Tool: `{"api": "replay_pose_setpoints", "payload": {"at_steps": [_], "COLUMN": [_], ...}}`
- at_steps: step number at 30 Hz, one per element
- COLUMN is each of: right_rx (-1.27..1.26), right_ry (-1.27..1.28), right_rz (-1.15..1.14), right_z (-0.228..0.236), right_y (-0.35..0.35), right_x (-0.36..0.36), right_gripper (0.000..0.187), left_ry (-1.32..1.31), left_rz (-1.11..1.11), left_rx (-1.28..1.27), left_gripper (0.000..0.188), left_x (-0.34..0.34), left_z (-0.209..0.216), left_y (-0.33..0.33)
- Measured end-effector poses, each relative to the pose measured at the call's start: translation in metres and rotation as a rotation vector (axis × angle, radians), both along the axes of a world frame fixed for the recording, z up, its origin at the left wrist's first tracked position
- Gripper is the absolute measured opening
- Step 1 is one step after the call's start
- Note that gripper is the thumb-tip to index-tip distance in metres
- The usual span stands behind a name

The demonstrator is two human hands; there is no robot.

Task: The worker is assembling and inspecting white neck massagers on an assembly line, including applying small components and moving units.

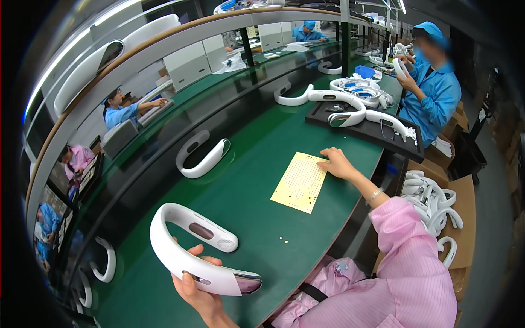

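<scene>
My left hand point(199, 281) is closed around a white U-shaped neck fan point(169, 249), raised over the near left of the green table. Its glossy dark end cap points right, and a dark oval window and small perforations show on the other arm. My right hand point(339, 165) is at the upper right edge of a yellow sheet of small round stickers point(299, 183) lying flat. The thumb and bent fingers meet the sheet's edge; whether a sticker is between the fingertips is too small to tell. Two tiny pale dots point(283, 240) lie on the table nearer me.
Another neck fan point(203, 158) rests farther left on the green table point(246, 164). A black tray point(363, 131) with several neck fans stands at the far right. Beside the table, a cardboard box point(465, 218) holds more. A person in blue point(437, 87) works at the far right.
</scene>
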State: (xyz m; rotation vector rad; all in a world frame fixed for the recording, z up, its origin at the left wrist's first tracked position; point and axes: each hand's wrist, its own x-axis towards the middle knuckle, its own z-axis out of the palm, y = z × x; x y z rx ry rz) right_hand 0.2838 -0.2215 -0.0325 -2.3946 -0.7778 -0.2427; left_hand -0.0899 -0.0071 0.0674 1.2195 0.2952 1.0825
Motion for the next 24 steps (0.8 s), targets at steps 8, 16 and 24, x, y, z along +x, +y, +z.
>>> {"api": "replay_pose_setpoints", "payload": {"at_steps": [8, 16, 24], "right_rx": [-0.232, 0.458, 0.617], "right_ry": [0.471, 0.572, 0.704], "right_rz": [-0.092, 0.063, 0.217], "right_z": [0.019, 0.026, 0.026], "right_y": [0.016, 0.007, 0.009], "right_x": [0.038, 0.002, -0.009], "right_gripper": [0.048, 0.018, 0.018], "left_ry": [-0.021, 0.039, -0.013], "left_rz": [-0.038, -0.009, -0.003], "left_rx": [0.018, 0.057, 0.031], "left_gripper": [0.068, 0.071, 0.073], "left_x": [0.000, 0.008, 0.007], "left_z": [0.002, -0.002, 0.000], "left_y": [0.000, -0.007, -0.001]}}
